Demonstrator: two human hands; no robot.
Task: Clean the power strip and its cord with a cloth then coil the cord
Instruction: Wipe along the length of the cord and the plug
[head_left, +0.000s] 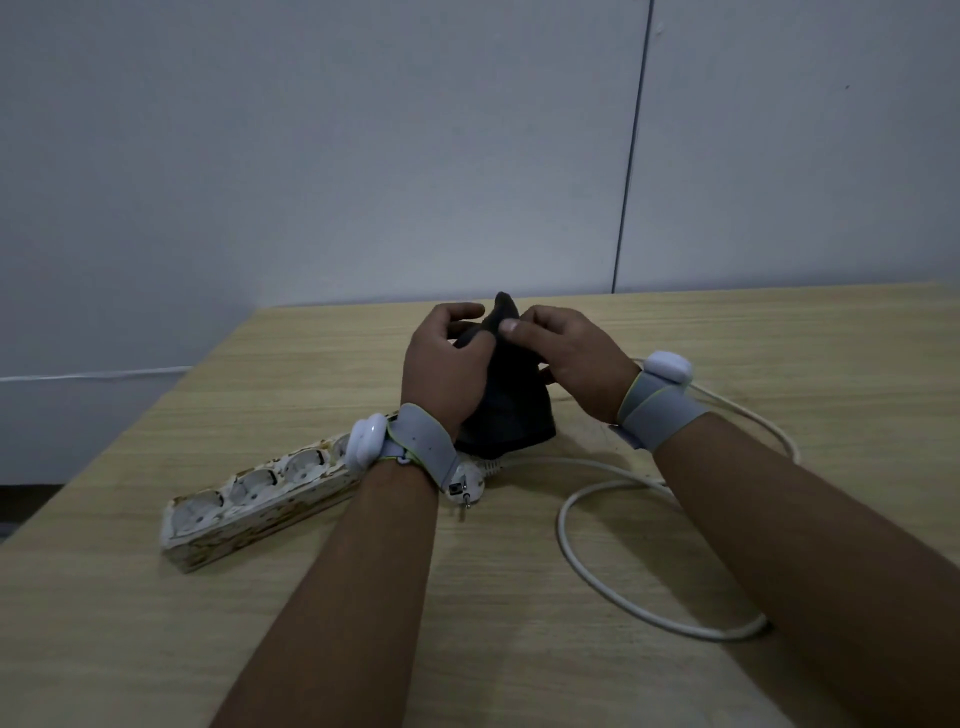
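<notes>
Power strip (260, 506), stained, lay on the wooden table (727, 332) left of centre, its white cord (587, 571) looping right, plug (465, 486) by the left wrist. Dark cloth (506, 410) was held up: left hand (447, 364) gripped it, right hand (566, 353) pinched its top.

Both forearms are bare, with no sleeves reaching into view. The left wrist carries a grey fabric strap (423, 439) edged with a thin yellow-green line, and a rounded, glossy white pod (365, 441) sits on its outer side, with a small grey buckle showing on the strap next to it. The right wrist wears a matching grey strap (658, 410) with the same yellow-green edging and a smooth white oval pod (669, 366) mounted on top; the left hand (447, 371) and right hand (569, 356) wear no gloves or rings.
</notes>
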